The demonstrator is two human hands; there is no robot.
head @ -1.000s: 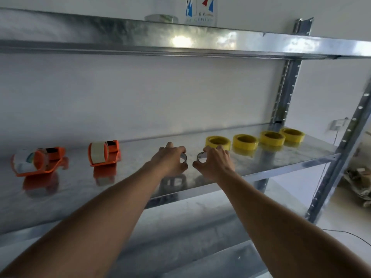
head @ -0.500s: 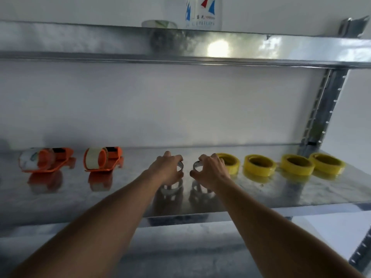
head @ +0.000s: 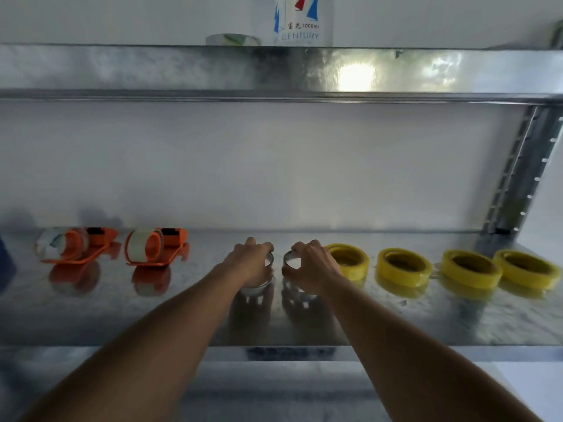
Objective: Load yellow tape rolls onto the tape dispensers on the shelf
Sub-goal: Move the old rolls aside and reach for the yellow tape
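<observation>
Several yellow tape rolls [head: 405, 266] lie flat in a row on the right of the metal shelf [head: 91, 315]. Two orange tape dispensers [head: 76, 248] [head: 158, 248] stand at the left, each carrying a pale, clear-looking roll. Mid-shelf, my left hand [head: 253, 263] grips a small silvery ring [head: 269, 261]. My right hand [head: 310, 266] grips a second silvery ring [head: 290, 259] just left of the nearest yellow roll [head: 347, 260]. Both rings stand on the shelf, a small gap between them, and my fingers hide most of each.
An upper metal shelf [head: 152, 71] overhangs close above, holding a white bottle [head: 301, 19] and a tape roll [head: 233, 39]. A perforated steel upright [head: 518, 178] stands at the back right. A dark blue object [head: 4, 263] shows at the far left edge.
The view has swung to face the shelf squarely and closer. Both hands stay on the two silvery rings at mid-shelf; the rolls and dispensers have not moved.
</observation>
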